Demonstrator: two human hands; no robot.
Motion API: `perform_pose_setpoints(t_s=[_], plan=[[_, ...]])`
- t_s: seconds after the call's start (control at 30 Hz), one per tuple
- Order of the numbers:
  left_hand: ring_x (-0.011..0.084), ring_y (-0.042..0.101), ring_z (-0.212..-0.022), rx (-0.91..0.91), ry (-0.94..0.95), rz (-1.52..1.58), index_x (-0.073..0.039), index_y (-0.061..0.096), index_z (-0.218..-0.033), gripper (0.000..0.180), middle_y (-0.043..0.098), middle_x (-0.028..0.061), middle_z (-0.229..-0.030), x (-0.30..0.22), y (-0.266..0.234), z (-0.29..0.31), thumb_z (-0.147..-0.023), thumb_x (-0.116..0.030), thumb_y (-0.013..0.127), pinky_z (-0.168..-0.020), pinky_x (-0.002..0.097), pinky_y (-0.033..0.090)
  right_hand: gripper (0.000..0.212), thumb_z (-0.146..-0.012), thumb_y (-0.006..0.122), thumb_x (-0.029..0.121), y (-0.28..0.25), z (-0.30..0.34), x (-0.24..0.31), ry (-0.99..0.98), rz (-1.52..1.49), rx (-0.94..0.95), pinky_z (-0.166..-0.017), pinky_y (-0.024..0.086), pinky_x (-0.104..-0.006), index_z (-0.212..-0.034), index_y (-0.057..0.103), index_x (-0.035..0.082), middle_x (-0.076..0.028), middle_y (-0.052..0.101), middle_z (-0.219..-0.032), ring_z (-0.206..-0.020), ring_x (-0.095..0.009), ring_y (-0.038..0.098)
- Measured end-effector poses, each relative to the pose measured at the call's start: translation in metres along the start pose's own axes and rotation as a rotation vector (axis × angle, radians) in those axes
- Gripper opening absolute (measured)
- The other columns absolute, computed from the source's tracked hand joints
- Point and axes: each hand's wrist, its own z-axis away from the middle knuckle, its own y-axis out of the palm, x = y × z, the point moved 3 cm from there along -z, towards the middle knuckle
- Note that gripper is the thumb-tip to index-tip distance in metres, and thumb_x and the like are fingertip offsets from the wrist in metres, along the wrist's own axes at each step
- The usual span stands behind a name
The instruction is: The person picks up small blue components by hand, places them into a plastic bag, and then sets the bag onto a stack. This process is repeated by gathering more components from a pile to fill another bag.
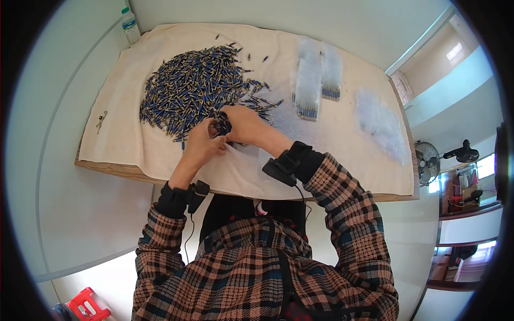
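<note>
While both hands meet over the cloth [160, 155], I see the left hand [201, 143] and right hand [243, 124] touching, fingers clenched together on a small dark bundle of pins [223, 126] between them. That bundle sits at the near edge of the pile [195, 85], a wide heap of blue pins that fills the far left part of the counter [107, 168]. Loose pins trail from the pile toward the right hand. Two clear bags [316, 80] of sorted pins lie right of the pile, apart from it, and a heap of empty bags [380, 120] lies further right, near the counter's right edge. Between the hands and the near edge the cloth is bare, and so is the strip left of the pile, save a few stray pins [100, 121]. A bottle [130, 25] stands at the far left corner.
</note>
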Motion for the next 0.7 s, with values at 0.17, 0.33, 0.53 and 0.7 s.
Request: perform_pose_setpoints(t_s=[0.17, 0.33, 0.53, 0.7], plan=[[0.0182, 0.066, -0.071, 0.035, -0.060, 0.304, 0.007, 0.047, -0.118, 0.035, 0.061, 0.0125, -0.094, 0.012, -0.010, 0.002, -0.085, -0.001, 0.058, -0.061, 0.0262, 0.057, 0.041, -0.063, 0.075, 0.012, 0.008, -0.001, 0.013, -0.046, -0.170, -0.022, -0.076, 0.050, -0.0410, -0.099, 0.060, -0.001, -0.018, 0.064, -0.092, -0.089, -0.035, 0.062], [0.0168, 0.066, -0.074, 0.000, 0.025, 0.289, 0.004, 0.046, -0.116, 0.031, 0.062, 0.0108, -0.092, -0.004, -0.008, 0.006, -0.087, 0.000, 0.056, -0.061, 0.0249, 0.057, 0.032, -0.068, 0.070, 0.007, -0.005, 0.009, 0.010, -0.096, -0.425, -0.082, -0.071, 0.050, -0.0345, -0.098, 0.064, 0.001, -0.015, 0.066, -0.087, -0.080, -0.028, 0.064], [0.0116, 0.064, -0.069, 0.010, 0.253, 0.356, 0.002, 0.050, -0.112, 0.026, 0.062, 0.0063, -0.089, -0.012, 0.019, -0.010, -0.087, 0.003, 0.055, -0.052, 0.0211, 0.050, 0.017, -0.075, 0.066, 0.003, -0.020, 0.027, -0.024, -0.056, -0.571, -0.087, -0.070, 0.050, -0.0276, -0.092, 0.066, 0.002, -0.007, 0.066, -0.083, -0.075, -0.014, 0.062], [0.0070, 0.057, -0.056, 0.061, 0.201, 0.038, 0.002, 0.056, -0.102, 0.016, 0.062, 0.0029, -0.082, -0.009, 0.020, -0.016, -0.086, 0.004, 0.056, -0.045, 0.0199, 0.043, 0.017, -0.079, 0.062, 0.000, -0.026, 0.031, -0.047, 0.070, -0.586, -0.044, -0.070, 0.050, -0.0251, -0.095, 0.069, 0.003, -0.005, 0.068, -0.087, -0.077, -0.008, 0.061]])
